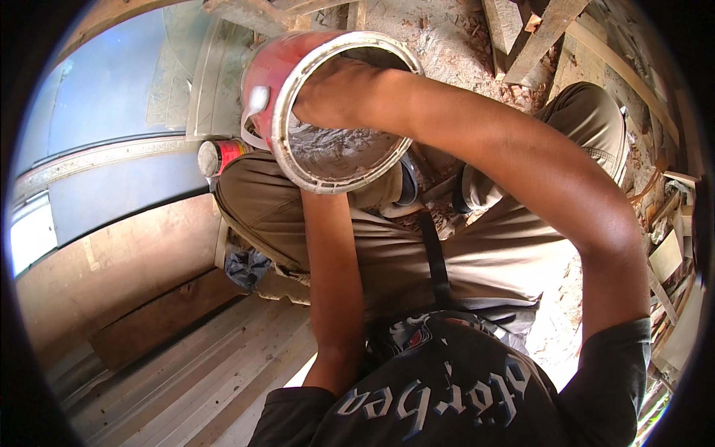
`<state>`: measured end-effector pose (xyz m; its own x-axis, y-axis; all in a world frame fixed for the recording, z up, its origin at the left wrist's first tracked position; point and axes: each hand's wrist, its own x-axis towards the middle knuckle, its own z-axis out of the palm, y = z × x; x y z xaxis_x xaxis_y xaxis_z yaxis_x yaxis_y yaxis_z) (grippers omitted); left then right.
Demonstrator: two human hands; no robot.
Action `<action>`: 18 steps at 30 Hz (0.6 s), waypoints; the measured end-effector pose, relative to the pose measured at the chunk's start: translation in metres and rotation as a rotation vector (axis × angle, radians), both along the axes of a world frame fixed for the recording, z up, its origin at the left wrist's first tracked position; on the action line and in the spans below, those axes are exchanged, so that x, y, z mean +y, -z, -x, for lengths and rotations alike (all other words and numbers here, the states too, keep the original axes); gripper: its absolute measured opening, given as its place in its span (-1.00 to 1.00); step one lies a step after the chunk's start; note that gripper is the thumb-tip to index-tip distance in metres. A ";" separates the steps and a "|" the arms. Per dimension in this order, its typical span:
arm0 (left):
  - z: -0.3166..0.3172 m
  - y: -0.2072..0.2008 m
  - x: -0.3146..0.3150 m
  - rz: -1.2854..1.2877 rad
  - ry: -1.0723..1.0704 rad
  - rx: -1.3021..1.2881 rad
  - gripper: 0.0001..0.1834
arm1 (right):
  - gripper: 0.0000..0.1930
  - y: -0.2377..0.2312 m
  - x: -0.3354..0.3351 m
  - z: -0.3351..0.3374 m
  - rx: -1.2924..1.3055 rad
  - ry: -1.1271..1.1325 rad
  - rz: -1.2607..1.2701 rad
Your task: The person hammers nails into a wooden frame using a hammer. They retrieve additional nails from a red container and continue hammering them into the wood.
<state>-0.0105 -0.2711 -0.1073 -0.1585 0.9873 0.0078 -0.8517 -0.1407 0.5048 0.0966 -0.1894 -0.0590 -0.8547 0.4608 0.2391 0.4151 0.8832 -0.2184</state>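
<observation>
A red bucket (261, 74) with a pale, smeared rim lies tilted with its mouth toward me, above my left knee. Grey, wet-looking paste (339, 153) coats its inside. My right hand (324, 93) reaches in through the mouth; its fingers are hidden inside, so what they touch does not show. My left forearm (328, 246) passes beneath the rim, and the left hand is out of sight behind the bucket. A white handle grip (257, 100) hangs at the bucket's left side.
A small red-and-black can (223, 156) stands left of the bucket. Wooden beams (544, 41) lie at the far right, with scrap wood (670, 253) along the right edge. Corrugated sheeting (186, 372) spreads at the lower left, below a wooden board (164, 316). A dark crumpled cloth (246, 267) lies by my left leg.
</observation>
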 end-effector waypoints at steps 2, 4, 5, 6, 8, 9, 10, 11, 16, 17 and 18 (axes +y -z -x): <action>0.003 0.003 0.001 -0.024 0.001 -0.002 -0.30 | -0.79 0.013 0.008 0.002 0.106 -0.005 -0.034; 0.000 0.004 0.004 -0.038 0.014 0.005 -0.30 | -0.79 0.022 0.018 0.000 0.188 -0.021 -0.068; -0.001 0.002 0.004 -0.042 0.000 0.004 -0.31 | -0.79 0.009 0.020 -0.009 0.158 -0.043 -0.013; -0.001 -0.003 0.002 -0.033 -0.027 0.032 -0.32 | -0.77 -0.008 0.019 -0.015 0.133 -0.078 0.042; -0.005 -0.016 -0.001 -0.015 -0.070 0.088 -0.35 | -0.73 -0.027 0.014 -0.020 0.145 -0.119 0.147; -0.001 -0.016 -0.004 0.035 -0.117 0.118 -0.35 | -0.72 -0.036 0.008 -0.020 0.179 -0.131 0.198; -0.006 -0.017 -0.002 0.025 -0.091 0.076 -0.36 | -0.71 -0.041 0.005 -0.027 0.207 -0.115 0.249; -0.010 -0.019 -0.001 0.016 -0.069 0.036 -0.36 | -0.70 -0.046 0.002 -0.033 0.234 -0.098 0.300; -0.008 -0.014 0.005 -0.050 -0.016 0.069 -0.30 | -0.77 -0.036 -0.012 -0.051 0.418 0.005 0.622; -0.001 -0.003 0.003 0.019 -0.064 0.049 -0.28 | -0.82 -0.028 -0.017 -0.056 0.506 0.002 0.679; 0.003 0.003 0.005 0.084 -0.109 0.028 -0.27 | -0.86 -0.026 -0.020 -0.062 0.594 0.000 0.732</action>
